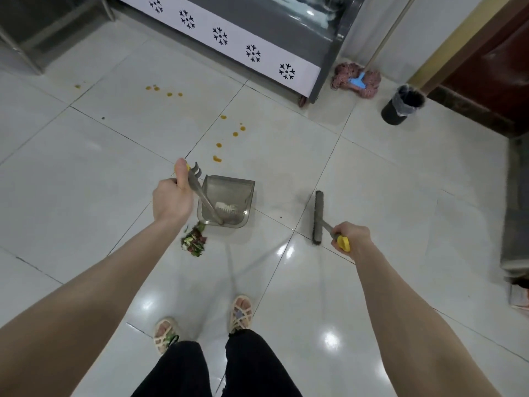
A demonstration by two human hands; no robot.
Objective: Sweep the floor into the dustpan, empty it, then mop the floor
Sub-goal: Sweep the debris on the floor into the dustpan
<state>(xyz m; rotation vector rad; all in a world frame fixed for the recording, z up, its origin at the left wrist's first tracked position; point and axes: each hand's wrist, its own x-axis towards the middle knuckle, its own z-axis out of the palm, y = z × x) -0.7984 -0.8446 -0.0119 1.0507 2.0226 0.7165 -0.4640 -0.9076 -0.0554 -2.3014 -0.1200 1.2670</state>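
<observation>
Standing on a glossy white tiled floor (86, 167), in the sweeping stage, judged barely begun. Gripping with the left hand (171, 196), fingers curled round and thumb laid on top, the long handle of a grey translucent plastic dustpan (232, 193) resting on the tiles. Holds one pale scrap already, too blurred to name. Yet to gather: a small heap of green and red vegetable scraps (194, 240) just beside the pan's near left corner, outside it. Beyond the pan, orange sauce-like spots (217, 159) dotted across the tiles, likely work for mopping. Further right, clasping in the right hand (350, 233), fingers wrapped round, the yellow-tipped handle of a grey flat-headed broom (318, 217), head down on the floor, apart from pan and heap. Far right, by the wall, a pinkish string mop with blue clamp (356, 80) untouched, and a black round bin with a liner (402, 106), ready for the emptying
</observation>
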